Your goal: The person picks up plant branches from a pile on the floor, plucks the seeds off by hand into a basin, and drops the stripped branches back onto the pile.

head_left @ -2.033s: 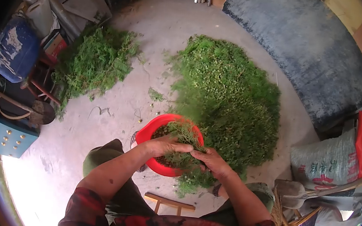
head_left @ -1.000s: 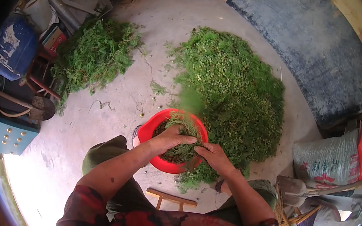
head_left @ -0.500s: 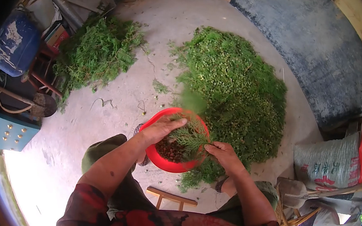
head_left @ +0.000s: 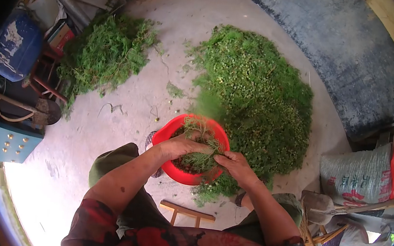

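A feathery green sprig (head_left: 197,161), like a conifer cutting, lies across a red basin (head_left: 184,178). My right hand (head_left: 235,165) pinches its stem end at the basin's right rim. Over the middle of the basin, my left hand (head_left: 182,146) is closed on the sprig's leafy part; its fingertips are partly hidden among the leaves. Small brown pieces lie in the basin, mostly covered by the sprig and my hands.
A large heap of green sprigs with small round pale-green cones (head_left: 258,91) lies beyond the basin to the right. Another pile of cut greenery (head_left: 113,52) is at left. A wooden stool (head_left: 187,211), shovel (head_left: 320,208) and filled sack (head_left: 357,176) stand nearby.
My left hand has moved right and slightly down, from the basin's far rim onto the sprig. My right hand has shifted slightly left, bringing the two hands closer together.
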A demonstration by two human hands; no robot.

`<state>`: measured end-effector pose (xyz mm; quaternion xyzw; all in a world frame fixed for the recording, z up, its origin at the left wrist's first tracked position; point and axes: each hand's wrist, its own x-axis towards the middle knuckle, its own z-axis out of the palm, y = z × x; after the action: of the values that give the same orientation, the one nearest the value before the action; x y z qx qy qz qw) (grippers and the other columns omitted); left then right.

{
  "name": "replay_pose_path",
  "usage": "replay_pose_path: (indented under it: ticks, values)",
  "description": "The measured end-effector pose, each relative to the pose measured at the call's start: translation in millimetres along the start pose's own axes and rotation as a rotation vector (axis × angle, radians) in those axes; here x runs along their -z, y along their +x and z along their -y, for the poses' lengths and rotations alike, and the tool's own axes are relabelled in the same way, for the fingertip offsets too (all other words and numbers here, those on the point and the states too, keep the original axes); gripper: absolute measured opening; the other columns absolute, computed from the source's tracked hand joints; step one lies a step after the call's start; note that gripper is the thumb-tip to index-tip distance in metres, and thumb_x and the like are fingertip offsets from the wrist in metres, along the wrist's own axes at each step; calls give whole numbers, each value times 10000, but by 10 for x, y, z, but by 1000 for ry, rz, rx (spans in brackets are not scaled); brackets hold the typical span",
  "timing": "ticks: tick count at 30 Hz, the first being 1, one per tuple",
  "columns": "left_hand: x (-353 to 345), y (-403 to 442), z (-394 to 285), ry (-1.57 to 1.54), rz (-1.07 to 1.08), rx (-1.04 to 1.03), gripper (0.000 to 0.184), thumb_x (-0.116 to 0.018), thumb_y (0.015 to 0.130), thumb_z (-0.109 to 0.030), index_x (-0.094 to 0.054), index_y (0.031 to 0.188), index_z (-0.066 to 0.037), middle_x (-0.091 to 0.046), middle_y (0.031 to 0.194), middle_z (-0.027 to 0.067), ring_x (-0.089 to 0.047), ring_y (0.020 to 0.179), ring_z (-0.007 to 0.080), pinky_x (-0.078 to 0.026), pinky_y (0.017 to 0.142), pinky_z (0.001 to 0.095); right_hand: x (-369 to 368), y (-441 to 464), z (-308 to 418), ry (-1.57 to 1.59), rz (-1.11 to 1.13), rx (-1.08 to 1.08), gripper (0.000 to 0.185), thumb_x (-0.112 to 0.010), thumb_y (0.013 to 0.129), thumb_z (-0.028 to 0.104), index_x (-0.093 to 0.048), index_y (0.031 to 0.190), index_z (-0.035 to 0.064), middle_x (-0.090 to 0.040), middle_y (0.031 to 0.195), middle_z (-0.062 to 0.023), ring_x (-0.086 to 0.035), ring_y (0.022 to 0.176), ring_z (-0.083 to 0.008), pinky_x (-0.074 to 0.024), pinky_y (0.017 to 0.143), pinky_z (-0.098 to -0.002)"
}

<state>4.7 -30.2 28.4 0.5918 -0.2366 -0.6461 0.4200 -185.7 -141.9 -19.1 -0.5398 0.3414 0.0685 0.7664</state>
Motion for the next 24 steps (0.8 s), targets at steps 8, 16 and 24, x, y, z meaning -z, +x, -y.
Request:
replay_pose_path:
  ticks: [8,16,24]
  values:
    - [-24,6,15,-20,51,-89,646,-757,752,-321,-488,1240,5,-558,1185,103,-521,1106,185,-400,964,314,-5,29,-22,-45,-22,-37,287,-605,901,266,-618,1035,12,-600,876,27,-522,737,-29,-419,633,-186]
    - [2,98,78,-122,68,-79,557,-759,757,-226,-510,1195,12,-606,1085,81,-569,1004,163,-441,904,302,-49,-40,64,27,15,-39,282,-596,902,301,-633,1015,46,-579,798,61,-466,666,-10,-361,571,-188]
    - [-52,187,89,-32,39,-126,427,-717,791,-323,-595,1068,-21,-615,949,49,-562,827,117,-460,642,276,-44,-95,141,3,50,-123,309,-593,905,281,-624,1063,18,-641,924,-2,-565,795,-57,-454,711,-215]
